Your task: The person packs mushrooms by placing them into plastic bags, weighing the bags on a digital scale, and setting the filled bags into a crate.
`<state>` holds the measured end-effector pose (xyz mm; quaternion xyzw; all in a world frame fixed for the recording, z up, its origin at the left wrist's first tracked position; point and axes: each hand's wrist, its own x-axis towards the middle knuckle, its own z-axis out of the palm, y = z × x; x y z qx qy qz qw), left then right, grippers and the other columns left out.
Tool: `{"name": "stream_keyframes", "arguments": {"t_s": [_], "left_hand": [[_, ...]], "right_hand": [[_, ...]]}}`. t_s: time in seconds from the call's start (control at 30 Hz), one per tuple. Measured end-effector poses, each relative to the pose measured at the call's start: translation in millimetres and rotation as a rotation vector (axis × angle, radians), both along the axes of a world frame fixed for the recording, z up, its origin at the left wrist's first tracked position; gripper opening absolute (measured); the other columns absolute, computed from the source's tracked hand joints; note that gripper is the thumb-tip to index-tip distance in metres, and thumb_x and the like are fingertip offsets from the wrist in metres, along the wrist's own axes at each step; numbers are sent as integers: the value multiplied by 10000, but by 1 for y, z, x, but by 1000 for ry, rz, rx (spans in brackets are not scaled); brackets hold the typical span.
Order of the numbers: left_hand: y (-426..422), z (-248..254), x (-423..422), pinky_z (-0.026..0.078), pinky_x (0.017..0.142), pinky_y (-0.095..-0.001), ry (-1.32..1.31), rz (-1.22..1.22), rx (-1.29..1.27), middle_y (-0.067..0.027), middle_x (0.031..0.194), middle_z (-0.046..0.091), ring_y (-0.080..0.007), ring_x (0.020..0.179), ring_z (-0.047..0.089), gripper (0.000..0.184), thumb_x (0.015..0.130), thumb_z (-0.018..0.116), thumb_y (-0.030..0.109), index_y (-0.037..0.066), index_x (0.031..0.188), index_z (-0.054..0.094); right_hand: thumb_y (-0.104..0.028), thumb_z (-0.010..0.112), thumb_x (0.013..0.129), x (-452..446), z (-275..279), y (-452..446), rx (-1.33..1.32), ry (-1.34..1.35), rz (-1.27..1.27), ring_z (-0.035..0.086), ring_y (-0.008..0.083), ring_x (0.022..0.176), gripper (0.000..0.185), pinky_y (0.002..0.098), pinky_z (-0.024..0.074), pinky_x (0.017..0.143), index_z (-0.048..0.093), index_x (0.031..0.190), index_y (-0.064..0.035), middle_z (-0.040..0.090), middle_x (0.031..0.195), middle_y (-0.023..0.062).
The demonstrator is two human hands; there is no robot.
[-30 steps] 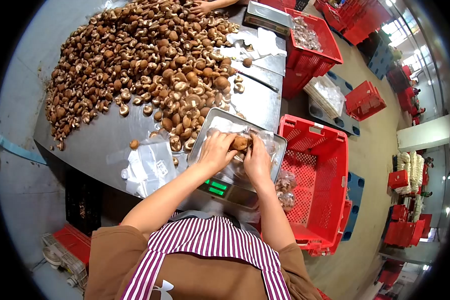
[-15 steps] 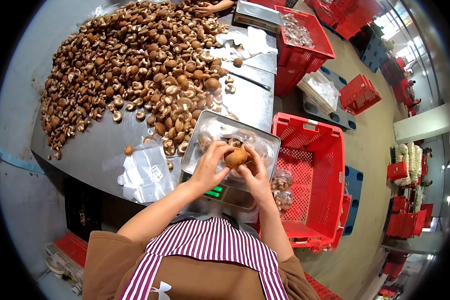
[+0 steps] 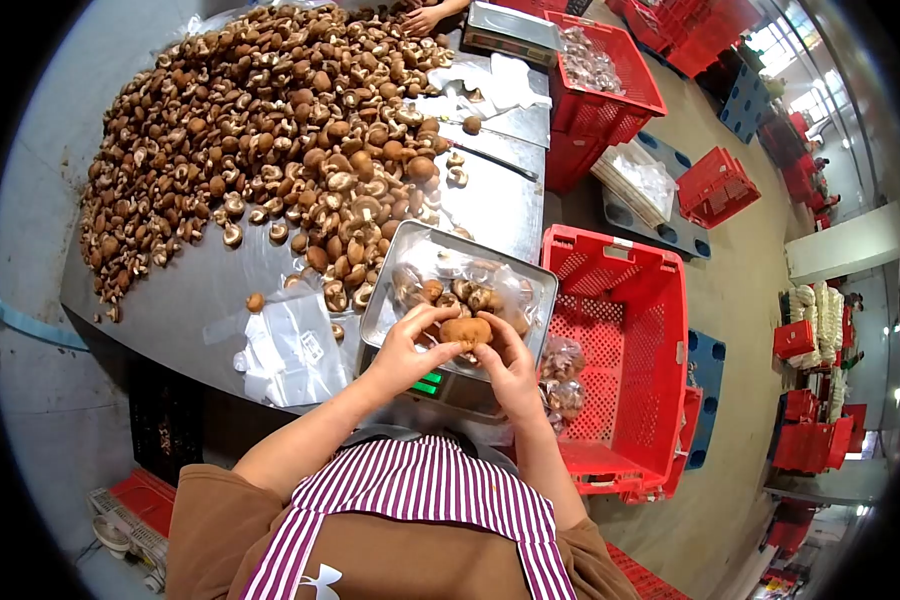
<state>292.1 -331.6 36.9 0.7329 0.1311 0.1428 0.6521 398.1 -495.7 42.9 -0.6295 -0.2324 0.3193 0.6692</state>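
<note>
A brown mushroom (image 3: 465,331) is held between my left hand (image 3: 410,345) and my right hand (image 3: 508,368), with the fingers of both closed on its cap. Below it is the metal tray of a weighing scale (image 3: 378,318), whose green display (image 3: 427,384) is lit. A clear plastic bag (image 3: 515,292) with several mushrooms in or on it lies in the tray, partly covered by my hands. To the left, a stack of clear plastic bags (image 3: 288,350) rests on the table, near a large heap of mushrooms (image 3: 270,140).
To the right stands a red crate (image 3: 620,350) with bagged mushrooms (image 3: 563,375) at its left side. Farther back are another red crate (image 3: 605,100) holding filled bags and a second scale (image 3: 510,30). Another person's hand (image 3: 422,20) reaches into the heap's far edge.
My hands have moved slightly down toward my body with the mushroom, which has turned. More mushrooms in the tray show now. The other person's hand has shifted right.
</note>
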Motion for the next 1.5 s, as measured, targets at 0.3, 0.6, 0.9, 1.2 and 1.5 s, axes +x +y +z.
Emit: {"name": "stream_keyframes", "arguments": {"t_s": [0.3, 0.6, 0.9, 1.2, 1.5], "left_hand": [[-7, -27, -8, 500, 838, -238, 36, -20, -281, -18, 1127, 610, -95, 993, 610, 396, 920, 699, 166, -5, 1260, 591], [-9, 3, -12, 502, 835, -250, -25, 96, -17, -70, 1258, 536, -161, 1107, 574, 584, 800, 718, 28, 33, 1354, 534], [-13, 3, -21, 512, 890, -266, -42, 153, 8, -92, 1318, 493, -181, 1179, 559, 668, 787, 709, -28, 45, 1411, 481], [-8, -22, -40, 493, 940, -279, 127, 58, -557, -67, 1204, 629, -143, 1104, 594, 424, 953, 651, 163, -1, 1330, 547], [-9, -34, -54, 496, 930, -280, 94, 34, -587, -78, 1228, 619, -138, 1084, 601, 442, 934, 647, 138, -8, 1335, 531]], "right_hand": [[-110, 539, 1004, -2, -4, -2, -42, 193, 33, 575, 89, 934, 379, 232, 488, 766, 492, 1364, -3, 611, 1112, 38], [9, 530, 956, -12, -6, 2, -11, 84, 48, 572, 133, 1107, 473, 274, 484, 917, 440, 1420, -10, 588, 1242, 81], [-35, 575, 961, -17, -15, 1, -34, 139, 27, 593, 124, 1064, 438, 253, 501, 867, 476, 1387, -13, 596, 1249, 70], [-41, 567, 970, -25, -13, 9, -18, 185, 46, 585, 91, 967, 407, 220, 490, 836, 498, 1371, -14, 596, 1097, 25], [13, 548, 961, -35, -16, 15, -76, 91, 160, 591, 157, 1135, 395, 280, 486, 953, 509, 1354, 12, 600, 1227, 76]]}}
